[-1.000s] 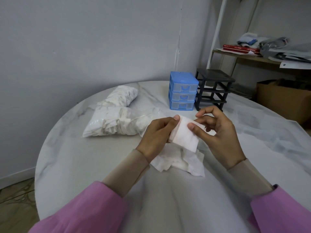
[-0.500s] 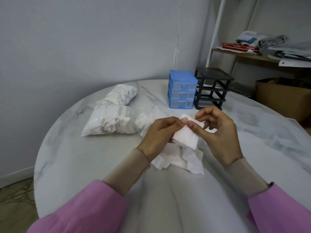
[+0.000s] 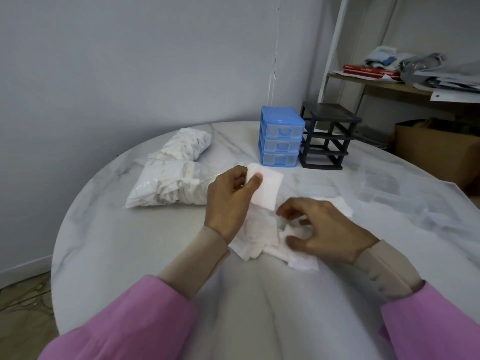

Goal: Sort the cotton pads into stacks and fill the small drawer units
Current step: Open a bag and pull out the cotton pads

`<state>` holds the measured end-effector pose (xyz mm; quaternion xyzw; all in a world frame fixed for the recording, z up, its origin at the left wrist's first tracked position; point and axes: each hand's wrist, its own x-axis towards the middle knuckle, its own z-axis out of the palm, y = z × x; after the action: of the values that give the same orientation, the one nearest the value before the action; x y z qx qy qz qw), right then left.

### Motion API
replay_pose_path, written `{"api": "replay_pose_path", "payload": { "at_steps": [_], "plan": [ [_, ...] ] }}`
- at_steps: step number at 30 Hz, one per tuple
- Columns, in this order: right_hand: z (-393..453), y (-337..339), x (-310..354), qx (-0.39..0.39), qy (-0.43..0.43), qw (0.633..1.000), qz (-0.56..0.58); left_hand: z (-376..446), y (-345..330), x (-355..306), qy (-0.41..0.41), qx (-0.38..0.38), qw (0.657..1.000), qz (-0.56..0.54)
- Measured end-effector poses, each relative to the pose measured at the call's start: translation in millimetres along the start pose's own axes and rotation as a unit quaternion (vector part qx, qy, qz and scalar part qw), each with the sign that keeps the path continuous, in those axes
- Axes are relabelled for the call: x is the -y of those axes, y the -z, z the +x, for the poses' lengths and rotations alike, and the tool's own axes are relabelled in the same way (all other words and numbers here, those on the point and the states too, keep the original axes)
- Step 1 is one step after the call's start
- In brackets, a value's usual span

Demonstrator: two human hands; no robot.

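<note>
Head view: left hand (image 3: 228, 201) is raised above the table (image 3: 109, 242), thumb and fingers pinching a pad (image 3: 267, 189) upright. Right hand (image 3: 324, 229) hovers palm-down over the loose pile (image 3: 259, 240), fingers curled, touching pads. Blue drawers (image 3: 281, 137) stand beyond.

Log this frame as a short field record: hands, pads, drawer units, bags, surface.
left hand: pinches one cotton pad, raised above the pile
right hand: fingers curled over the loose pad pile, reaching in; whether it grips a pad cannot be told
blue drawer unit: three drawers, all closed, at the far side of the table
black drawer frame: right of the blue unit, no drawers seen in it
bags of pads: two, on the left
table: round, marble-patterned
</note>
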<state>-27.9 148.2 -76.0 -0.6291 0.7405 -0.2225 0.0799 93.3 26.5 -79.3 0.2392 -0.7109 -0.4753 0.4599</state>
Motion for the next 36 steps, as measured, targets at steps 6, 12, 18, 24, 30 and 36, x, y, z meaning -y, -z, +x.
{"api": "replay_pose_path", "payload": {
  "at_steps": [6,12,18,24,30,36],
  "plan": [
    [-5,7,7,0.073,-0.031,0.997,-0.014,0,0,1,0.002,0.003,1.000,0.010],
    [-6,7,11,0.068,-0.029,0.996,-0.053,-1,-1,1,-0.009,0.000,1.000,0.026],
    [-5,14,6,-0.063,-0.016,0.998,0.013,0,-1,2,0.009,0.014,1.000,0.015],
    [0,17,13,-0.187,-0.016,0.922,0.337,0,1,0,0.056,0.051,0.997,-0.032],
    [4,14,15,-0.216,-0.036,0.858,0.465,-2,-1,-4,0.137,0.112,0.980,-0.087],
    [5,8,14,-0.250,-0.039,0.877,0.408,-6,-4,-8,0.165,0.178,0.963,-0.113]
  ]
}}
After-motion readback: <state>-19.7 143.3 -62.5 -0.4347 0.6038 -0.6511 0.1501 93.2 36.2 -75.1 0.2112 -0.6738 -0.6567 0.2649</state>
